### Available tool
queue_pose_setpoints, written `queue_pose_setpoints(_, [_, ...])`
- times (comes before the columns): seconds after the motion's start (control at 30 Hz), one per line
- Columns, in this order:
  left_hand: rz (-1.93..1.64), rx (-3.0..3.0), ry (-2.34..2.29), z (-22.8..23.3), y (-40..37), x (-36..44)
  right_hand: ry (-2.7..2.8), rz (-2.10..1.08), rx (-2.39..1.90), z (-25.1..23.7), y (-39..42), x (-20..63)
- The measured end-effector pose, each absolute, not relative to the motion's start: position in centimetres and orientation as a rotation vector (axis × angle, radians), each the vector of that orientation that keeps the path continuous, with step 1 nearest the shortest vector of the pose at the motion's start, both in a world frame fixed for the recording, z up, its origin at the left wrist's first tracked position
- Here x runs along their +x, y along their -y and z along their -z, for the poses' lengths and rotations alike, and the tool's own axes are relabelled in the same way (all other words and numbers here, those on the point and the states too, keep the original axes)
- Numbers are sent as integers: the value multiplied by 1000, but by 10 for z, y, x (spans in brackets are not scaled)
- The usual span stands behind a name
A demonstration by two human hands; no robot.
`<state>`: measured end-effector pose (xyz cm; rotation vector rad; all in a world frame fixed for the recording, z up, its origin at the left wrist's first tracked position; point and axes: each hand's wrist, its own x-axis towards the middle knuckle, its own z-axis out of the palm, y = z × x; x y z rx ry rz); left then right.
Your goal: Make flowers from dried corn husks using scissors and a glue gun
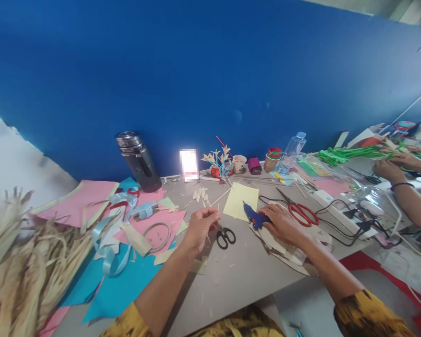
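My left hand (pixel 200 228) is closed in a pinch above the grey table, with a thin pale strip (pixel 207 239) showing by the fingertips. Its other end is hidden by the fingers. Just to its right lie small scissors with black handles (pixel 226 238). Pale petal-like pieces (pixel 200 194) lie beyond the fingers. My right hand (pixel 282 223) is wrapped round the handle of a blue glue gun (pixel 255 217). The gun's nozzle rests over a yellow sheet of paper (pixel 239 199). Pale husk pieces (pixel 272 241) lie beneath the right hand.
A dark thermos (pixel 138 161), a flower arrangement (pixel 220 164) and a plastic bottle (pixel 292 152) stand near the blue wall. Red-handled scissors (pixel 301 213) and a power strip (pixel 342 215) lie right. Dried husks (pixel 31 262) fill the left. Another person's hands (pixel 389 171) work far right.
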<state>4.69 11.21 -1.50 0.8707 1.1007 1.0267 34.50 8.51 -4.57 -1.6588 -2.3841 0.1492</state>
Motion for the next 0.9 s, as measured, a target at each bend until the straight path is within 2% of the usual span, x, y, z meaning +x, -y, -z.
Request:
queue_pose_setpoints(0.17, [-1133, 837, -1114, 7, -117, -4, 2363, -209, -1649, 33, -82, 347])
queue_pose_setpoints(0.3, [-1231, 731, -1068, 16, -123, -30, 2252, -182, -1703, 0, -91, 336])
queue_pose_setpoints(0.4, [-1211, 658, -1019, 23, -125, -36, 2139, -285, -1795, -33, -117, 302])
queue_pose_setpoints(0.5, [-1166, 595, -960, 26, -126, -35, 2267, -483, -1823, -53, -154, 245])
queue_pose_setpoints(0.7, [-1243, 518, -1027, 34, -132, -39, 2385, -532, -1947, -24, -216, 138])
queue_pose_setpoints(0.9, [-1268, 522, -1034, 39, -134, -43, 2247, -464, -2148, 13, -234, 110])
